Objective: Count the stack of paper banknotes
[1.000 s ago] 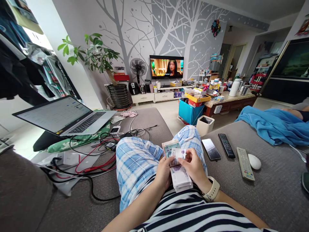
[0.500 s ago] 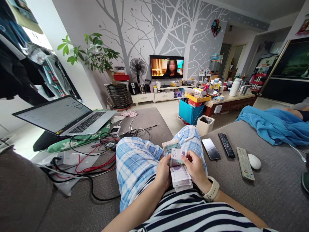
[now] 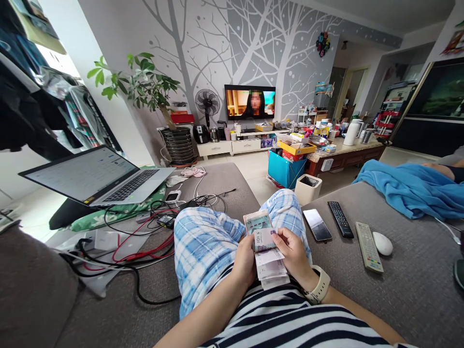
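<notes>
Both hands hold a stack of banknotes [image 3: 258, 223] above my lap. My left hand [image 3: 244, 261] is closed on the left edge of the stack, thumb on top. The far part shows a greenish note, and a pale purplish note lies folded over it. My right hand [image 3: 293, 253], with a cream watch [image 3: 320, 285] on its wrist, pinches that folded note between thumb and fingers. Several pale notes [image 3: 272, 275] hang fanned toward my striped shirt. The fingers beneath the stack are hidden.
Right of my knee lie a phone [image 3: 317, 224], a black remote [image 3: 340, 219], a beige remote [image 3: 369, 246] and a white mouse [image 3: 383, 243]. On the left are an open laptop [image 3: 134, 186] and tangled cables [image 3: 155, 249]. A bin [image 3: 308, 191] stands ahead.
The folded purplish note has shifted slightly left and down under my right thumb. The hanging notes below are fanned a little differently. My left hand has hardly moved.
</notes>
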Action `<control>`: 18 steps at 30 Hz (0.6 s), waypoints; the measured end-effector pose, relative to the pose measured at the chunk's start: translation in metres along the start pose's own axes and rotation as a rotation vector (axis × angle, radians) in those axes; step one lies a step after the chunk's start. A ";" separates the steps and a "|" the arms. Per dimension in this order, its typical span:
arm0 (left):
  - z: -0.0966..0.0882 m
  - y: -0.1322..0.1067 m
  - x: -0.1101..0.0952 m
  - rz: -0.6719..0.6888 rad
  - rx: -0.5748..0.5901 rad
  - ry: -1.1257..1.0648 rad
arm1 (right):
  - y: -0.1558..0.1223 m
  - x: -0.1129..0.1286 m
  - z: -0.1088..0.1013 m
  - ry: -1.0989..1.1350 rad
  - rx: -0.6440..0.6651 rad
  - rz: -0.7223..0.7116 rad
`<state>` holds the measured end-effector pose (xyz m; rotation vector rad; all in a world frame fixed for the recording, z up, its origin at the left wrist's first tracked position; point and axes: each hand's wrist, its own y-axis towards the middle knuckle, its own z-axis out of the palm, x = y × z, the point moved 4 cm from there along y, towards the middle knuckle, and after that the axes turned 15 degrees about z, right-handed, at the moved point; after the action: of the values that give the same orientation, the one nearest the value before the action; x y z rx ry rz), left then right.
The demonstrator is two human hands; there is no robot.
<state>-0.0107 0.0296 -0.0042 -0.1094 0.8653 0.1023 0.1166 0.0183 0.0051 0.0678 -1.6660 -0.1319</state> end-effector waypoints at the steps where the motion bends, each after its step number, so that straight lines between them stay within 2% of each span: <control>1: -0.001 0.001 0.001 0.001 0.003 -0.004 | 0.000 0.000 0.000 0.000 0.010 0.001; 9: -0.003 0.004 0.005 -0.006 0.031 0.004 | -0.001 0.006 0.001 0.012 0.046 -0.010; 18: -0.005 0.005 0.006 -0.005 0.007 0.022 | 0.000 0.004 0.000 0.001 0.030 -0.029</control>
<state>-0.0111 0.0337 -0.0122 -0.1063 0.8876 0.0940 0.1163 0.0178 0.0091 0.1150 -1.6661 -0.1283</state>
